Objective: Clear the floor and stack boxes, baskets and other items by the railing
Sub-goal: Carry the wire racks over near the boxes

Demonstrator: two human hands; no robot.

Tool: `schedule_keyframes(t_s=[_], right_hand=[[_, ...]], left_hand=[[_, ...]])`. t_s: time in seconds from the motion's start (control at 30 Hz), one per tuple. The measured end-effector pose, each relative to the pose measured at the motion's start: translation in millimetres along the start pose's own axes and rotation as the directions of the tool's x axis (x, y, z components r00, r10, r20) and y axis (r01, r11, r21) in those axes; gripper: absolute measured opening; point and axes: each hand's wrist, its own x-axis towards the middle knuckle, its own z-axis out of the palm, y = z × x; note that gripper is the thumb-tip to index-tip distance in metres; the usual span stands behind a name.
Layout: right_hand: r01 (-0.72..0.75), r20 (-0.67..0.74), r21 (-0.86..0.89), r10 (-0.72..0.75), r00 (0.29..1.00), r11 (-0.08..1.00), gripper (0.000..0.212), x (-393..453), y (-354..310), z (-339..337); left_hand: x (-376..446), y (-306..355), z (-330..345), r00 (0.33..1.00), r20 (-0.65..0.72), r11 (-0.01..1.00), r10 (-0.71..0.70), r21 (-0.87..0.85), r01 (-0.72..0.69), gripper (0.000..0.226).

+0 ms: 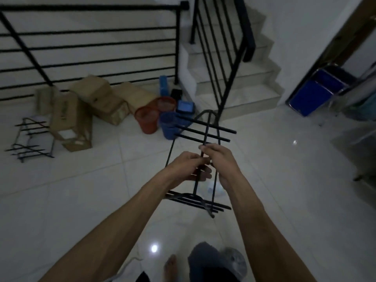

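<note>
I hold a black metal wire rack (205,135) above the floor in the middle of the view, tilted lengthwise away from me. My left hand (188,165) grips its uprights from the left and my right hand (218,157) grips them from the right, fingers closed around the rods. By the black railing (91,47) lie several brown cardboard boxes (95,98), two red baskets (148,119), a blue basket (168,125) and a blue box (185,107). A second black rack (30,137) lies on the floor at the left.
White stairs (234,74) with a black handrail rise behind the rack. A blue folding chair (317,92) leans at the right by a doorway. A pale plastic item (215,188) lies on the tiles under my hands. My bare foot (169,267) and a grey cloth (234,259) are near the bottom.
</note>
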Motion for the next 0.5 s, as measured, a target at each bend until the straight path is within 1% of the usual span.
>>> schedule_keyframes(t_s=[0.07,0.13,0.23,0.3,0.37,0.5], right_hand=[[0.010,0.096,0.003,-0.010,0.995,1.000,0.019,18,-15,42],[0.000,0.174,-0.014,0.003,0.985,1.000,0.022,39,-30,86],[-0.009,0.284,-0.040,0.020,0.959,0.999,0.015,72,-52,153],[-0.010,0.354,-0.051,0.028,0.935,0.999,0.015,94,-65,202],[-0.008,0.426,-0.047,0.027,0.904,0.999,0.015,116,-78,249],[-0.030,0.537,0.000,0.025,0.843,1.000,0.014,156,-109,333]], left_hand=[[-10,9,-41,0.998,-0.066,0.995,0.023,-0.091,-0.029,0.030],[-18,16,-83,0.985,-0.168,0.993,0.044,-0.097,-0.061,0.028],[-26,20,-145,0.943,-0.326,0.993,0.068,-0.067,-0.095,0.026],[-28,24,-192,0.905,-0.416,0.995,0.085,-0.003,-0.095,0.028],[-28,31,-241,0.870,-0.483,0.995,0.102,0.050,-0.089,0.032],[-20,51,-334,0.809,-0.578,0.994,0.106,0.088,-0.067,0.031]])
